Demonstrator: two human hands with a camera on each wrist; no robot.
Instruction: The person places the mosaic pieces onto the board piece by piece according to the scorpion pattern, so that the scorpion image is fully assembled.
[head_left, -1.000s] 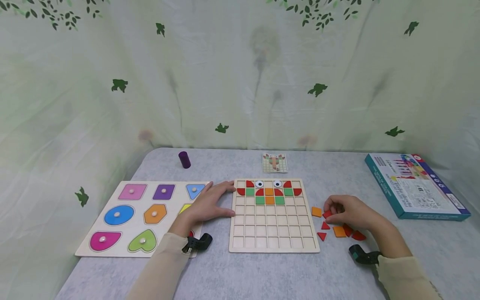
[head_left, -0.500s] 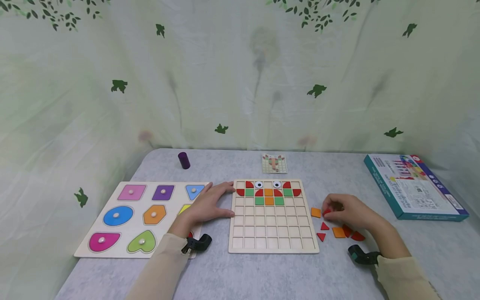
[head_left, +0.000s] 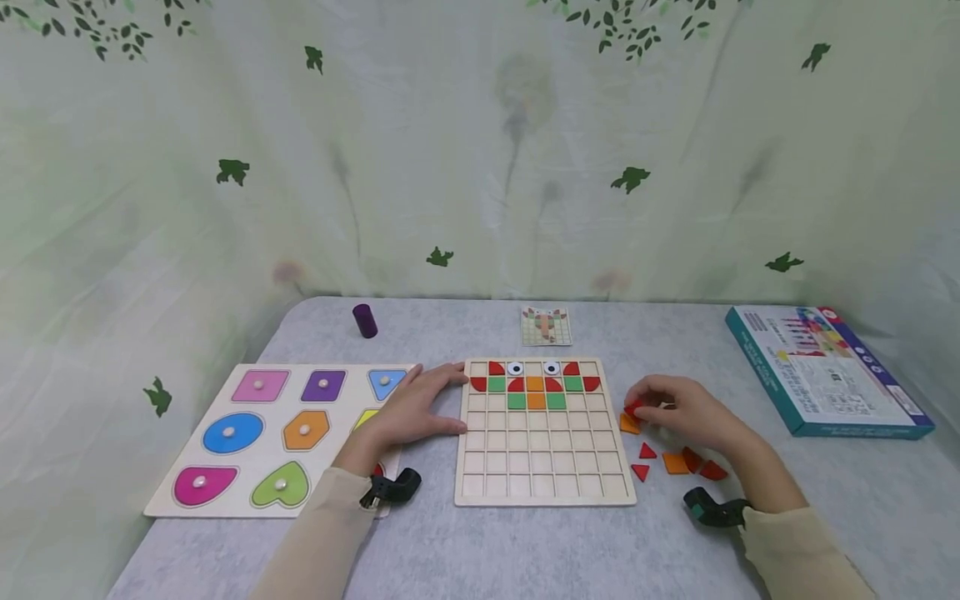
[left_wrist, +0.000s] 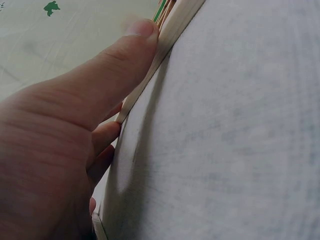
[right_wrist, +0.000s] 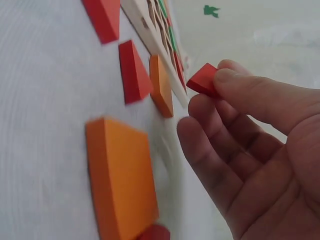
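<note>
Near the right edge of the grid board (head_left: 552, 463), close to an orange square (head_left: 629, 424) on the worktop (head_left: 570, 550), the right hand (head_left: 686, 411) pinches a red piece (right_wrist: 202, 79), bare corner pointing away from the palm; the thumb hides its long axis. The left hand (head_left: 410, 414), fingers extended, touches the board's left edge. The board's top 3 rows hold 14 coloured and eye-printed pieces (head_left: 536, 401).

Place: curtained play corner, building unclear
Curtain (head_left: 450, 125): leaf-printed, on three sides
Counter (head_left: 525, 554): grey, with knobbed shape puzzle (head_left: 273, 412)
</note>
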